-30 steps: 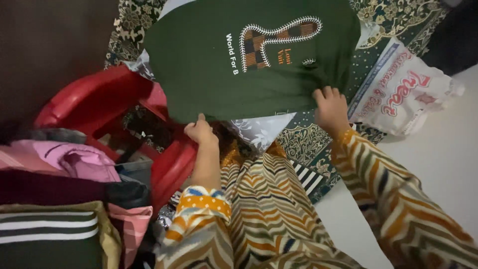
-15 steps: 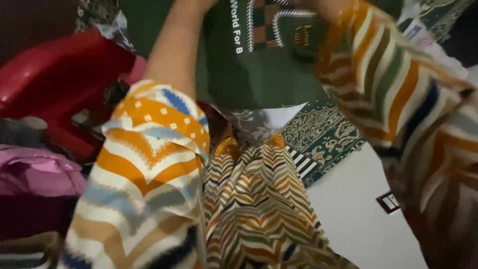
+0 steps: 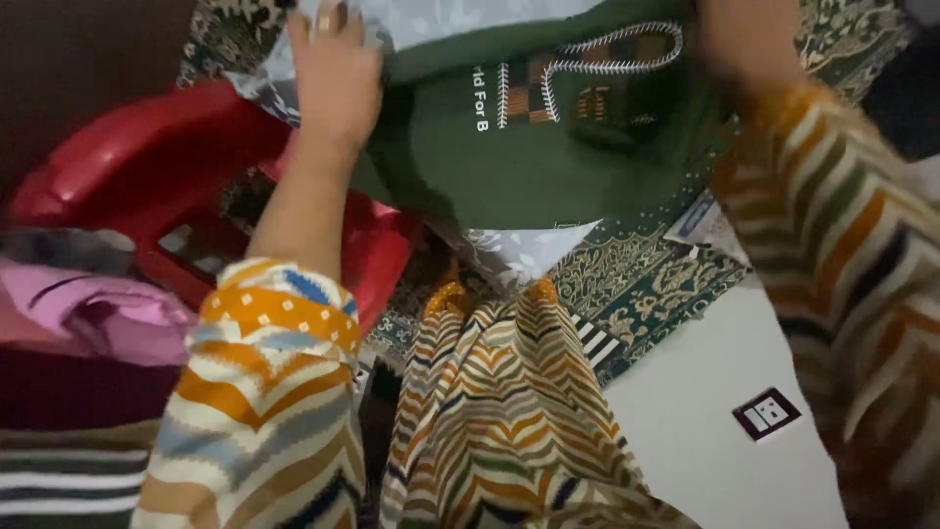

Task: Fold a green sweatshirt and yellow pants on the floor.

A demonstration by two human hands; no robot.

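Both hands have moved up from the shirt's lower edge to its top. Left hand (image 3: 333, 73) lies flat, fingers spread, pressing the dark green shirt (image 3: 529, 167) at its folded upper corner; right hand (image 3: 749, 39) is blurred, its grip unclear. Soft, light cloth, best pinched at edges, spread over the patterned rug (image 3: 646, 279) beside a red plastic stool (image 3: 147, 176).

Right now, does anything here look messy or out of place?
The green shirt is rumpled and partly folded over on a patterned mat, with the left hand pressing its edge. Beside it, clothes are heaped loosely against a red plastic tub. Nothing looks damaged.
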